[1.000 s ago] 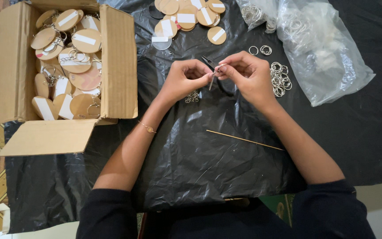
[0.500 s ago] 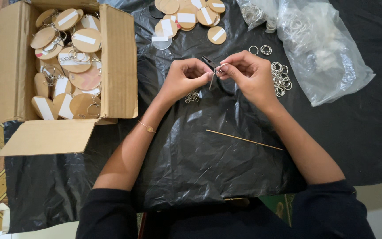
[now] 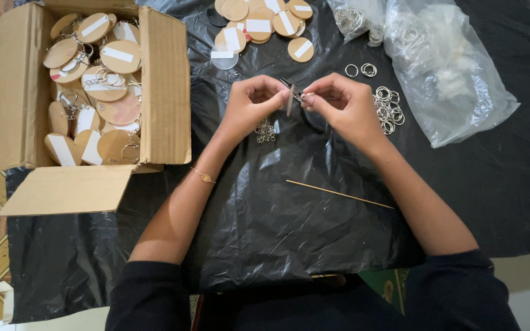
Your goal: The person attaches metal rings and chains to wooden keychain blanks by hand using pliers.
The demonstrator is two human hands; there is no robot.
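Above the black sheet [image 3: 289, 233], both hands meet near the upper centre of the view. The left hand [image 3: 254, 105] is curled, fingertips pinched on a thin wooden disc [image 3: 289, 100] held edge-on between the two hands. The right hand [image 3: 343, 104] is likewise curled, its fingertips closed on a small metal ring [image 3: 302, 97] at the disc's top edge; whether the ring passes through the disc cannot be determined. Directly under the left hand, a short chain [image 3: 265, 130] lies on the sheet. Just right of the right hand lies a cluster of loose rings [image 3: 388, 108], with two more rings [image 3: 361, 70] apart above it. A clear bag [image 3: 455, 79] of further rings occupies the upper right, near the right hand but not touching it. Beyond the hands, at the top edge, sits a pile of discs [image 3: 259, 24] with white strips. To the left, well apart from the hands, an open cardboard box [image 3: 164, 86] holds finished discs with rings attached; its front flap [image 3: 69, 190] lies flat on the sheet. A thin wooden stick [image 3: 338, 194] lies between the forearms, touching neither. Nothing stands between the hands and the camera. Compared with the frame half a second earlier, hands, disc and surrounding items hold the same positions; only slight fingertip adjustment at the ring is apparent.
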